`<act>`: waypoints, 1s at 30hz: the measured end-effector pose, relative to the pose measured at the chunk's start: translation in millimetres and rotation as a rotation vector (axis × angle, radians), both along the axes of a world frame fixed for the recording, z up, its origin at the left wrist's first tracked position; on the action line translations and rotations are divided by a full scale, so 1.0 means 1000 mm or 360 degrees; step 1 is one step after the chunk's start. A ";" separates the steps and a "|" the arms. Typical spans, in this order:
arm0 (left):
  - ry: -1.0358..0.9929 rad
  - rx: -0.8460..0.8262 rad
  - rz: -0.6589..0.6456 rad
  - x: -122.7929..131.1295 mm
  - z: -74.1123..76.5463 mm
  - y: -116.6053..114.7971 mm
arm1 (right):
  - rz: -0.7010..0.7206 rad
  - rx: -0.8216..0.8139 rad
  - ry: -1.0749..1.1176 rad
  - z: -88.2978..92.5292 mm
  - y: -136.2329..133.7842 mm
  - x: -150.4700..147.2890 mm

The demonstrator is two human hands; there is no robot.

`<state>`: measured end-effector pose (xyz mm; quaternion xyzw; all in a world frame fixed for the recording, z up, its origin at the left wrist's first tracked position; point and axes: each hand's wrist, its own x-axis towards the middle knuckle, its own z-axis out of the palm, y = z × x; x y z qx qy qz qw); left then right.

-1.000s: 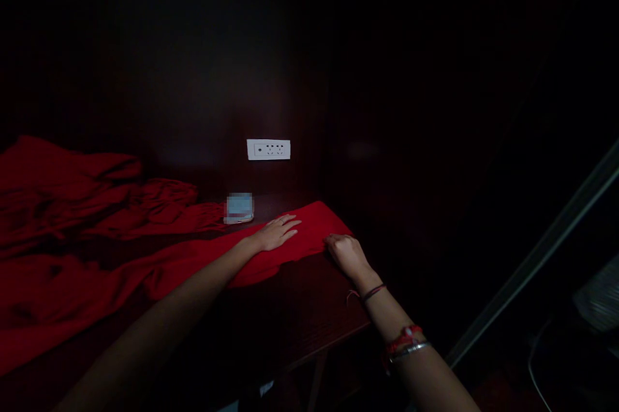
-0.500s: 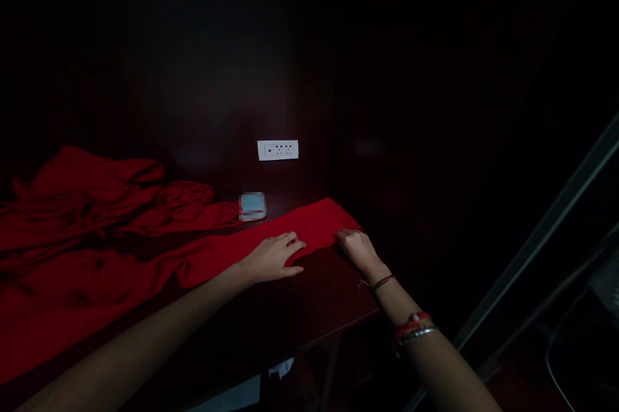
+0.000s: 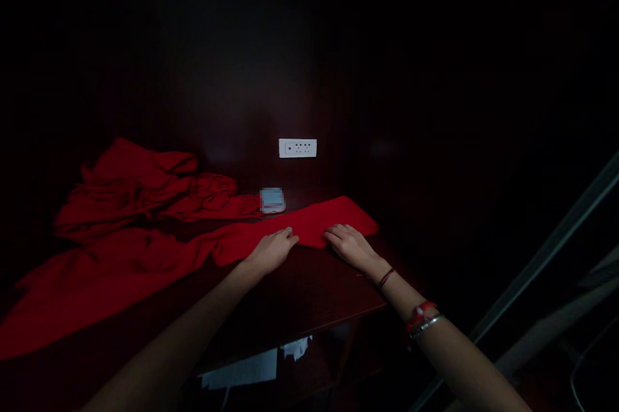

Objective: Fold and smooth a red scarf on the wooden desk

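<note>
A red cloth strip lies on the dark wooden desk, below the white wall socket plate. Its long axis runs slantwise, from the near side well left of the plate to the far side just right of it. The squared right end points away from the person and to the right; the left part is wider and rumpled.

The left hand, below the plate and slightly left of it, is mostly closed at the strip's near edge, thumb and fingertips close together; I cannot tell whether they pinch the fabric. The right hand, below and right of the plate, is half open, its curved fingers touching the near edge; its thumb is hidden, so any grip cannot be told.

A crumpled red fabric heap sits left of and lower than the plate; whether it joins the strip is unclear. A blurred pale-blue flat object rests below the plate, slightly left, just beyond the strip. Far below the plate, under the desktop, are a paper sheet and crumpled white paper.
</note>
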<state>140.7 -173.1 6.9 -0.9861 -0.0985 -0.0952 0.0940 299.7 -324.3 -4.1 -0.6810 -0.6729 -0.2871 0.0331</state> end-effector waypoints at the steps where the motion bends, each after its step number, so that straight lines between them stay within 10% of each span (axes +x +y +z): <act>1: -0.0019 -0.0007 -0.0016 0.000 0.000 0.003 | 0.0028 -0.0002 0.0008 0.000 0.004 -0.003; 17: -0.0153 -0.0092 -0.0013 0.000 -0.007 0.033 | 0.0052 0.0226 0.0587 -0.004 0.037 0.013; 30: -0.0229 0.0057 -0.0059 -0.026 0.009 0.070 | 0.0011 0.0045 0.0404 -0.002 0.031 0.014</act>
